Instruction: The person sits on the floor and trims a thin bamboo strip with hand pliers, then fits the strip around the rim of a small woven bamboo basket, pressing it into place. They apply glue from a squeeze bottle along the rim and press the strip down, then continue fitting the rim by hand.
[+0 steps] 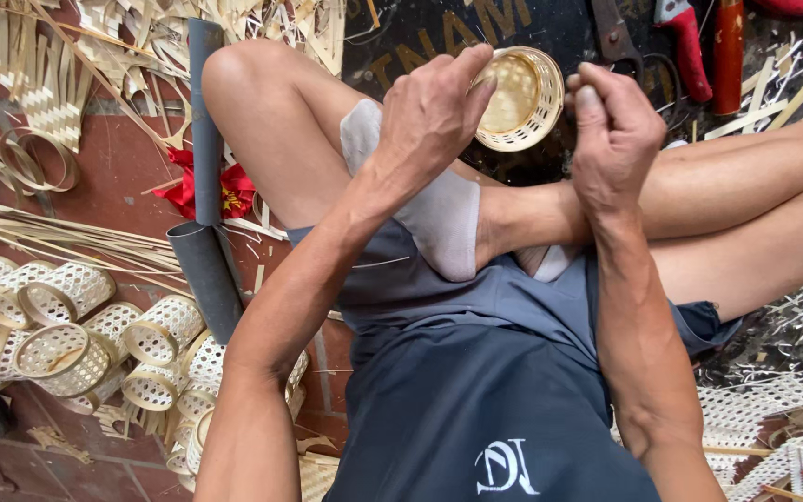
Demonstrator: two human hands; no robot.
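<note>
Basket weaving is in hand here: a small round woven basket (pixel 519 99) of pale bamboo is being held up above the person's crossed legs, its open mouth tilting toward the camera. The left hand (pixel 434 112) is curling over the basket's left rim, fingers bent and pressed against its edge, so it is steadying the piece. The right hand (pixel 613 130) is sitting just beside the right rim, closed into a fist with the thumb pushed up; it seems to be pinching a thin strip at the rim, though the strip itself is too fine to make out.

Judging by the pose, the rim is being bound or finished, and the next move is likely calling for a firm pull on the strip while the left hand is keeping the basket from twisting.

Toward the floor's lower left corner, a heap of finished baskets (pixel 76 339) is lying, with loose bamboo strips (pixel 58 232) spreading above it. Red-handled tools (pixel 690 46) are resting near the floor's top right edge, well apart from both hands.
</note>
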